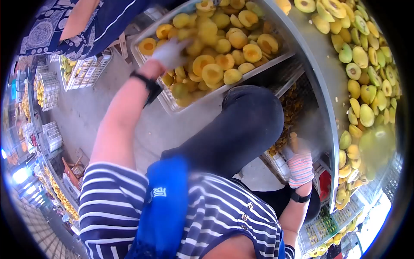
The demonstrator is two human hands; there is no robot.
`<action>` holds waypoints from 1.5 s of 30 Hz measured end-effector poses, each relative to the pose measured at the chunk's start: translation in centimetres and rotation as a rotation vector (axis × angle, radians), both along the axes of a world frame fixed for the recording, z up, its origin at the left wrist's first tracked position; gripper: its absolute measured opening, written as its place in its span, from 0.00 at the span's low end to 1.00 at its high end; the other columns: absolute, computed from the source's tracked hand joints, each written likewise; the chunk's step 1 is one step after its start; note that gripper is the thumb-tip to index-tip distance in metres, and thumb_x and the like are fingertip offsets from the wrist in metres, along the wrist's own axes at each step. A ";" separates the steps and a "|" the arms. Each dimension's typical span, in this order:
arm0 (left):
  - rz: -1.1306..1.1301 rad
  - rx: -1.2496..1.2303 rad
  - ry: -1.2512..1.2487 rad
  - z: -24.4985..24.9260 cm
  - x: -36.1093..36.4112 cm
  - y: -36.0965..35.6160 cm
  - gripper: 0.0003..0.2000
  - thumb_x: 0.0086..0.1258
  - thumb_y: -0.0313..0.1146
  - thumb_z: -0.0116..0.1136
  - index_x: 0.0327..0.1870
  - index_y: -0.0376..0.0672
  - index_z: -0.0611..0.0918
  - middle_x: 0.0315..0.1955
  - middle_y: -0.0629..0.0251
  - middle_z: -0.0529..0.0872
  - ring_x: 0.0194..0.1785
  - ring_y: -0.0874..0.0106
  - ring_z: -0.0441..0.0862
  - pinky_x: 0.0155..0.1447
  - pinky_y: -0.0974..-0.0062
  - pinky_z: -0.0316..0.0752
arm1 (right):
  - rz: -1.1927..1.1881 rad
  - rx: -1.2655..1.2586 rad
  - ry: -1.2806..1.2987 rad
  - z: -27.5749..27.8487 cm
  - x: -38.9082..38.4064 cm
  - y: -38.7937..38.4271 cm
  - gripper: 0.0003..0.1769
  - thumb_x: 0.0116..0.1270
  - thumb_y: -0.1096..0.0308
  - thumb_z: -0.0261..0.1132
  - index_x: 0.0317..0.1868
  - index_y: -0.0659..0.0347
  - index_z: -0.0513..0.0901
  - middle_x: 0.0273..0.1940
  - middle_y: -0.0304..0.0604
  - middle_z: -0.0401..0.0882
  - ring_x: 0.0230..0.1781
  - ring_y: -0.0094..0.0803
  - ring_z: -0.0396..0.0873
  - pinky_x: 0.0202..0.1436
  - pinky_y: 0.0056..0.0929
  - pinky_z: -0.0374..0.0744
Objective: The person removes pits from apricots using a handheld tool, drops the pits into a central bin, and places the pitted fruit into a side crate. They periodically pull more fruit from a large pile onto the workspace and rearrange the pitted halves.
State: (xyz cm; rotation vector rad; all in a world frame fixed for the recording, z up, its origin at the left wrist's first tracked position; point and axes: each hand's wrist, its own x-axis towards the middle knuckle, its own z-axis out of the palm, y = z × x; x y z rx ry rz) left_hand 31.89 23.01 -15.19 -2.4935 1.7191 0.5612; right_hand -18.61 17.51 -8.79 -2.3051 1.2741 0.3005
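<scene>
My left hand (170,54), in a pale glove with a black band at the wrist, is over the left part of a light crate (172,105) of halved yellow fruit (212,74). Its fingers are smeared by motion, and whether they grip a fruit half cannot be made out. Low on the right, beside the curved metal table edge, is my right hand (299,167) in a striped glove. It is closed around something with a tan, upright end, too blurred to name. Small brown pieces (290,114) lie in a dark container just above it.
A metal table (321,82) curves down the right side, bearing many green-yellow fruit halves (366,114). My bent knee (254,108) is between the crate and my right hand. Another person's patterned clothing (41,34) shows at upper left. More crates (86,73) stand on the floor there.
</scene>
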 end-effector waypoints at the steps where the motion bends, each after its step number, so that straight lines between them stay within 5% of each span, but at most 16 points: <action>1: -0.068 -0.002 -0.056 -0.3 0.5 3.0 0.25 0.63 0.49 0.60 0.63 0.57 0.77 0.61 0.50 0.75 0.58 0.50 0.77 0.59 0.60 0.76 | 0.050 -0.068 -0.095 -0.4 0.1 0.1 0.23 0.61 0.56 0.70 0.49 0.63 0.78 0.32 0.59 0.82 0.34 0.57 0.80 0.38 0.45 0.78; 3: -0.138 -0.008 -0.101 1.8 -0.9 5.6 0.23 0.64 0.47 0.60 0.61 0.57 0.79 0.59 0.51 0.76 0.58 0.51 0.78 0.57 0.60 0.77 | 0.100 -0.140 -0.175 0.1 0.5 0.4 0.24 0.60 0.56 0.71 0.50 0.63 0.78 0.31 0.59 0.82 0.33 0.57 0.79 0.38 0.45 0.77; 5: -0.060 0.620 0.014 5.7 -2.5 5.2 0.19 0.66 0.45 0.59 0.57 0.54 0.81 0.56 0.54 0.79 0.56 0.53 0.79 0.53 0.60 0.78 | 0.319 -0.242 -0.092 1.3 1.7 0.7 0.19 0.61 0.57 0.70 0.47 0.59 0.81 0.37 0.57 0.82 0.35 0.54 0.80 0.38 0.44 0.78; 8: 0.019 0.013 0.079 5.9 -5.3 3.9 0.20 0.66 0.49 0.57 0.56 0.54 0.81 0.54 0.58 0.80 0.56 0.53 0.79 0.55 0.60 0.77 | 0.215 -0.074 -0.046 3.1 3.2 1.2 0.11 0.63 0.61 0.67 0.44 0.55 0.84 0.45 0.54 0.80 0.38 0.51 0.80 0.39 0.41 0.78; 9: -0.102 -0.247 0.089 4.9 -6.0 2.7 0.21 0.65 0.52 0.57 0.55 0.54 0.82 0.53 0.60 0.80 0.57 0.55 0.78 0.55 0.58 0.75 | -0.141 0.130 -0.061 4.2 4.9 1.5 0.08 0.63 0.64 0.64 0.41 0.52 0.86 0.50 0.52 0.76 0.40 0.48 0.80 0.39 0.39 0.78; 11: -0.228 -0.529 0.037 0.9 -8.3 0.0 0.22 0.63 0.55 0.58 0.53 0.52 0.82 0.52 0.63 0.81 0.60 0.57 0.74 0.55 0.55 0.73 | 0.043 0.031 -0.053 4.4 4.3 1.6 0.09 0.63 0.64 0.65 0.43 0.53 0.85 0.47 0.53 0.78 0.39 0.49 0.81 0.39 0.40 0.79; 14: -0.247 -0.369 0.010 1.0 -9.6 -1.0 0.23 0.62 0.55 0.58 0.52 0.52 0.82 0.50 0.63 0.81 0.62 0.59 0.71 0.56 0.53 0.71 | 0.214 -0.113 -0.187 5.1 3.6 2.3 0.15 0.64 0.59 0.65 0.47 0.57 0.81 0.35 0.56 0.81 0.35 0.53 0.81 0.38 0.43 0.79; 20: -0.282 -0.101 -0.113 0.6 -7.6 7.6 0.19 0.55 0.53 0.65 0.42 0.53 0.85 0.45 0.64 0.80 0.62 0.60 0.72 0.56 0.60 0.74 | -0.278 0.069 -0.067 5.7 1.4 4.9 0.20 0.63 0.54 0.68 0.48 0.58 0.79 0.31 0.56 0.81 0.33 0.56 0.80 0.36 0.45 0.78; 24: -0.143 -0.114 0.018 3.0 -4.0 9.2 0.17 0.54 0.51 0.66 0.41 0.53 0.85 0.44 0.64 0.79 0.57 0.60 0.74 0.54 0.59 0.75 | 0.109 0.019 -0.082 2.7 -0.4 4.6 0.19 0.61 0.64 0.67 0.49 0.66 0.78 0.32 0.56 0.80 0.33 0.54 0.80 0.35 0.45 0.76; 25: -0.082 0.004 -0.047 4.5 -3.3 7.6 0.19 0.56 0.52 0.65 0.44 0.51 0.85 0.43 0.59 0.80 0.53 0.58 0.78 0.53 0.57 0.76 | 0.592 -0.180 0.125 3.2 0.2 4.2 0.16 0.62 0.64 0.67 0.46 0.66 0.79 0.34 0.55 0.80 0.34 0.54 0.79 0.36 0.44 0.77; 28: 0.086 -0.278 -0.206 4.0 -0.2 1.6 0.21 0.61 0.53 0.60 0.47 0.47 0.85 0.44 0.54 0.82 0.50 0.54 0.80 0.53 0.56 0.77 | 0.247 0.088 0.056 2.7 1.4 4.4 0.11 0.65 0.64 0.65 0.42 0.63 0.83 0.42 0.54 0.80 0.39 0.51 0.80 0.39 0.44 0.78; 30: 0.122 -0.343 -0.118 3.0 1.6 -4.1 0.25 0.63 0.55 0.58 0.52 0.45 0.83 0.46 0.51 0.83 0.51 0.51 0.82 0.52 0.54 0.77 | 0.496 -0.036 0.265 0.7 0.6 3.6 0.15 0.66 0.61 0.65 0.47 0.63 0.81 0.42 0.58 0.80 0.40 0.53 0.80 0.40 0.44 0.78; 33: 0.220 -0.349 0.033 1.3 2.1 -11.8 0.26 0.66 0.58 0.55 0.54 0.44 0.80 0.51 0.50 0.84 0.54 0.53 0.82 0.52 0.56 0.78 | -0.143 0.179 0.017 0.7 1.2 3.4 0.24 0.61 0.58 0.68 0.52 0.64 0.78 0.34 0.59 0.83 0.38 0.57 0.82 0.41 0.47 0.78; 36: 0.262 -0.125 -0.133 -0.6 0.6 -17.3 0.25 0.67 0.52 0.55 0.58 0.45 0.77 0.50 0.52 0.85 0.50 0.52 0.84 0.53 0.57 0.79 | 0.065 0.116 0.155 0.8 0.5 3.0 0.24 0.62 0.56 0.68 0.52 0.64 0.78 0.38 0.65 0.82 0.39 0.59 0.80 0.42 0.47 0.78; 40: -0.107 -0.059 -0.315 -1.8 0.0 -20.4 0.17 0.72 0.45 0.47 0.50 0.44 0.82 0.47 0.55 0.87 0.47 0.56 0.85 0.50 0.61 0.80 | -0.258 0.290 0.095 0.1 1.9 2.6 0.24 0.61 0.55 0.69 0.49 0.66 0.79 0.38 0.61 0.82 0.41 0.59 0.79 0.44 0.47 0.77; 45: 0.046 -0.272 0.067 -1.4 3.2 -17.0 0.24 0.70 0.53 0.51 0.59 0.47 0.79 0.61 0.56 0.78 0.62 0.59 0.77 0.64 0.66 0.72 | 0.032 0.251 0.164 -1.4 1.4 1.7 0.22 0.65 0.54 0.65 0.48 0.64 0.80 0.39 0.59 0.80 0.39 0.57 0.79 0.41 0.48 0.76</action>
